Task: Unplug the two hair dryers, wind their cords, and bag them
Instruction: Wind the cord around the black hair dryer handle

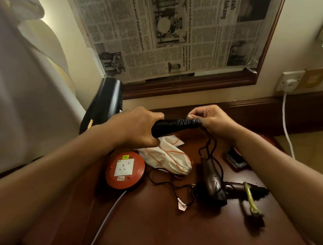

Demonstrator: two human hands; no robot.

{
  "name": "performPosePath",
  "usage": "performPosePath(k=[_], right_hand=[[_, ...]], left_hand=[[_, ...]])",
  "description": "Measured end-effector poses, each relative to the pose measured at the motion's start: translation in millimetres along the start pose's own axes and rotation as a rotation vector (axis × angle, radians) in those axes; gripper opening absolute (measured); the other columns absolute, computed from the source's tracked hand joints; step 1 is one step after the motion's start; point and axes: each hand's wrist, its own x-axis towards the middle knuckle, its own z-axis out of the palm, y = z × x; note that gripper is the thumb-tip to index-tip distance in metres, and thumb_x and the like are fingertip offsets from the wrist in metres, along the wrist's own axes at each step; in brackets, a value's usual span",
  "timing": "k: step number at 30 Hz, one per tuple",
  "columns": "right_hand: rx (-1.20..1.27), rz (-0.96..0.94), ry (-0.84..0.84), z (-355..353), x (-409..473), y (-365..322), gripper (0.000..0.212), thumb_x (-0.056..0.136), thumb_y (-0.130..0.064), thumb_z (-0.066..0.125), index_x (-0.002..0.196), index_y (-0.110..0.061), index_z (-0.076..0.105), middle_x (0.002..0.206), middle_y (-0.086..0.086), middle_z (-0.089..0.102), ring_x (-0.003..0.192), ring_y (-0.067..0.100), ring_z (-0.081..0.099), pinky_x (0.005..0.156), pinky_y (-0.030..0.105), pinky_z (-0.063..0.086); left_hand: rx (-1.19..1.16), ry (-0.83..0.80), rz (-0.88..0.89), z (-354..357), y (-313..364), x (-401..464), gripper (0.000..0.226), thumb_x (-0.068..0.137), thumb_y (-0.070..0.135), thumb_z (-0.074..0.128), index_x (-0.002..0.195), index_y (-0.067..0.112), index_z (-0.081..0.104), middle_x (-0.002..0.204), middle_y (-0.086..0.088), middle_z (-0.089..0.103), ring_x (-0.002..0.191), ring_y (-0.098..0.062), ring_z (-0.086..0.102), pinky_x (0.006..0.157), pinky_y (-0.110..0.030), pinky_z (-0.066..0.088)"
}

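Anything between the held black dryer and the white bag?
Nothing visible. The left hand grips the black dryer by its handle, directly above the white bag; the right hand pinches the cord at the handle's end.

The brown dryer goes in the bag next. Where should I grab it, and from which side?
Take the brown dryer by its handle, which sticks out toward the right arm, coming from above on the right. The barrel is fatter, and loose cord lies on its left side.
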Motion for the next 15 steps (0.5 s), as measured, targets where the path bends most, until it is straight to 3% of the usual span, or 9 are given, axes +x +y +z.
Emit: performPosePath(k=[3,5,6,9,15], right_hand=[[-0.244,-0.110,0.013,-9,5,-8,0.015,0.091,-0.017,0.061,0.080,-0.023,0.070,0.076,-0.002,0.069,0.067,0.012,0.061,0.060,0.022,0.048],[-0.348,-0.140,0.013,-13,5,-13,0.010,0.090,-0.019,0.063,0.085,-0.020,0.072,0.082,0.000,0.071,0.075,0.020,0.066,0.068,0.030,0.053],[-0.399,-0.164,0.013,-15,4,-16,0.009,0.090,-0.020,0.063,0.088,-0.019,0.072,0.083,-0.001,0.071,0.078,0.019,0.067,0.070,0.027,0.053],[-0.505,-0.247,0.035,-18,0,-24,0.010,0.089,-0.019,0.063,0.092,-0.017,0.072,0.083,-0.010,0.068,0.080,0.003,0.064,0.067,0.007,0.047],[-0.620,-0.309,0.113,-22,-12,-35,0.013,0.090,-0.020,0.062,0.092,-0.014,0.073,0.079,-0.007,0.068,0.074,0.002,0.061,0.064,0.013,0.044]], left_hand=[[0.096,-0.002,0.011,-1,1,0,0.033,0.078,0.039,0.070,0.104,0.032,0.051,0.082,0.010,0.056,0.073,-0.008,0.056,0.063,-0.026,0.050],[0.165,-0.013,0.021,0,2,1,0.033,0.080,0.041,0.068,0.106,0.031,0.051,0.084,0.009,0.056,0.073,-0.010,0.055,0.063,-0.027,0.050],[0.192,-0.020,0.025,0,3,2,0.033,0.080,0.041,0.067,0.107,0.031,0.051,0.084,0.009,0.054,0.074,-0.011,0.054,0.063,-0.027,0.049],[0.217,-0.026,0.020,0,3,5,0.034,0.080,0.042,0.067,0.109,0.031,0.051,0.086,0.009,0.053,0.078,-0.013,0.056,0.067,-0.030,0.051],[0.205,0.003,-0.060,5,1,10,0.034,0.079,0.041,0.066,0.108,0.031,0.052,0.087,0.008,0.054,0.080,-0.016,0.057,0.065,-0.032,0.050]])
